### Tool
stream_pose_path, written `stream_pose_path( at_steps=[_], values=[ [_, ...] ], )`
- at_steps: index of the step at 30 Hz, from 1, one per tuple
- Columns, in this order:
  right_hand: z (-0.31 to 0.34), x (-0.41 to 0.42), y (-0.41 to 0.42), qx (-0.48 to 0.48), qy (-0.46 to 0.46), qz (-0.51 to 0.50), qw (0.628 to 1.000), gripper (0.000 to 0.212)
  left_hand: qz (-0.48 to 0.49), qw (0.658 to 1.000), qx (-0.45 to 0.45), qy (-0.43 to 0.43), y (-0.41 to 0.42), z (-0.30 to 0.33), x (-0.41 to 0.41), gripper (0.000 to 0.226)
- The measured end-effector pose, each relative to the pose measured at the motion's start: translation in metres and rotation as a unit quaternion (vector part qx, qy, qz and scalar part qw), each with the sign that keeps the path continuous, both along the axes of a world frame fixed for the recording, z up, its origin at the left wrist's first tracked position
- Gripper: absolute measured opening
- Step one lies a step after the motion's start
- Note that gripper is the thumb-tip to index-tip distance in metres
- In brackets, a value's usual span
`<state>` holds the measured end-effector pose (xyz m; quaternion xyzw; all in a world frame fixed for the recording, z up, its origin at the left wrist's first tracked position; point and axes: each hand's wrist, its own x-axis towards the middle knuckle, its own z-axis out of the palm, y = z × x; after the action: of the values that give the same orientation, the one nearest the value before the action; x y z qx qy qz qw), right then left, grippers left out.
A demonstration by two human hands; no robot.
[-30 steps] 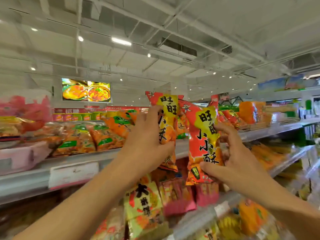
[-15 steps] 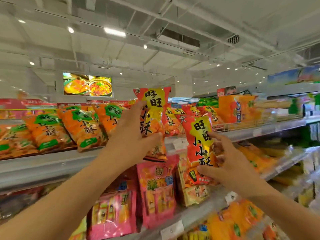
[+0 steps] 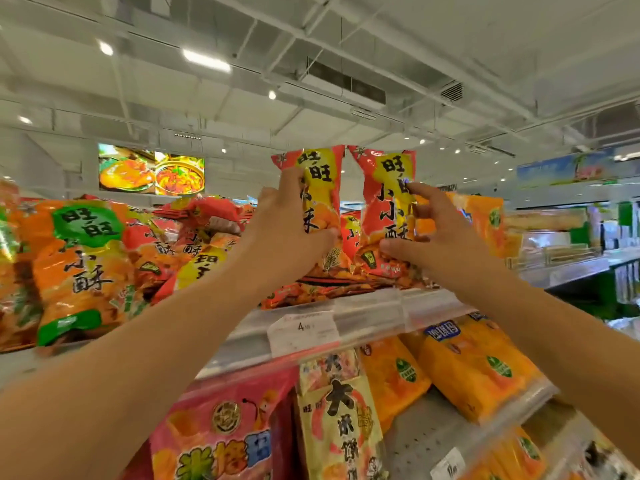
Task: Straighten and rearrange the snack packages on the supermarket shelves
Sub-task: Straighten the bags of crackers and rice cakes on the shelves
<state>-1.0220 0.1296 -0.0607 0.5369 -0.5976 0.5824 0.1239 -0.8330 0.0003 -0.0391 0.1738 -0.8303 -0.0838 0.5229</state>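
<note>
My left hand (image 3: 287, 226) grips a red-and-yellow snack bag (image 3: 320, 188) and holds it upright over the top shelf (image 3: 367, 310). Beside it, my right hand (image 3: 440, 233) grips a second, matching red-and-yellow snack bag (image 3: 384, 199), also upright. The two bags stand side by side with their lower ends at the shelf's front, above more red bags lying flat (image 3: 311, 292). Whether they rest on those bags is unclear.
Orange bags with green labels (image 3: 79, 261) crowd the top shelf on the left, with tumbled red bags (image 3: 197, 230) behind them. Orange packs (image 3: 481, 368), a yellow bag (image 3: 343, 414) and a pink bag (image 3: 221, 434) fill the lower shelf. A price tag (image 3: 303, 332) hangs at the shelf edge.
Both hands have raised their bags and brought them together over the top shelf; the right bag rose from the lower position. My view has moved closer to the shelf.
</note>
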Motion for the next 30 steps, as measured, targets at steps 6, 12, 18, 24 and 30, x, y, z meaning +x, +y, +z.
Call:
stream_pose_path(
  at_steps=[6,12,18,24,30],
  values=[
    [0.018,-0.055,-0.053,0.044,0.037,0.052,0.997,0.084,0.106,0.994,0.027,-0.028,-0.009,0.0,-0.06,0.079],
    [0.012,-0.097,-0.088,0.104,0.097,0.117,0.983,0.085,0.221,0.969,0.072,-0.08,-0.007,-0.012,-0.092,0.083],
    [-0.004,-0.114,-0.088,0.155,0.181,0.073,0.969,0.091,0.295,0.938,0.098,-0.155,0.011,-0.019,-0.096,0.099],
    [-0.018,-0.103,-0.083,0.159,0.28,0.011,0.947,0.084,0.27,0.948,0.097,-0.14,0.022,-0.037,-0.092,0.095],
    [-0.032,-0.094,-0.083,0.118,0.303,-0.028,0.945,0.079,0.267,0.954,0.062,-0.117,0.02,-0.049,-0.091,0.091]
  ],
)
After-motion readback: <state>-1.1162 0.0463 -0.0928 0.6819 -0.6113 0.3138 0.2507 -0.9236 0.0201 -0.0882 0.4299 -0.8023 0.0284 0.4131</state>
